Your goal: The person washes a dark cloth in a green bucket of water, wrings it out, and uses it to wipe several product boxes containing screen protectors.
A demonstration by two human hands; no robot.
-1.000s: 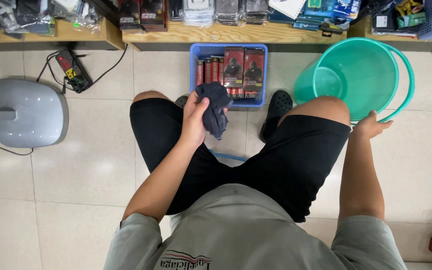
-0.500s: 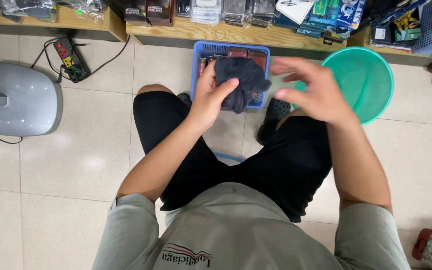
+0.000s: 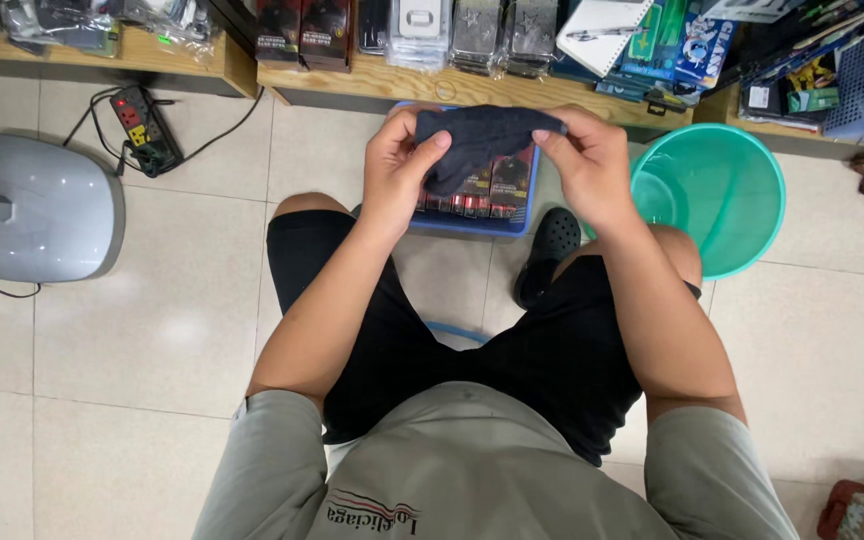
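Dark cloth [image 3: 477, 140], pinched betw. left hand [image 3: 400, 165] & right hand [image 3: 582, 160] fingers over blue basket [image 3: 472, 222]; loose pinch could drop it.

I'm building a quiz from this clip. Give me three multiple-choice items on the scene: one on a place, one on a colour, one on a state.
1. Where is the blue basket?
A. On the floor under the raised hands
B. Inside the bucket
C. On the wooden shelf

2. What colour is the bucket?
A. Red
B. Green
C. White

3. How is the dark cloth held?
A. Lying loose on the floor
B. By the left hand alone
C. Gripped by both hands, stretched between them

Answers:
1. A, since it sits on the tiles in front of the shelf, partly hidden by the cloth.
2. B, as its rim and inside are green.
3. C, for the left hand and right hand each pinch one end.
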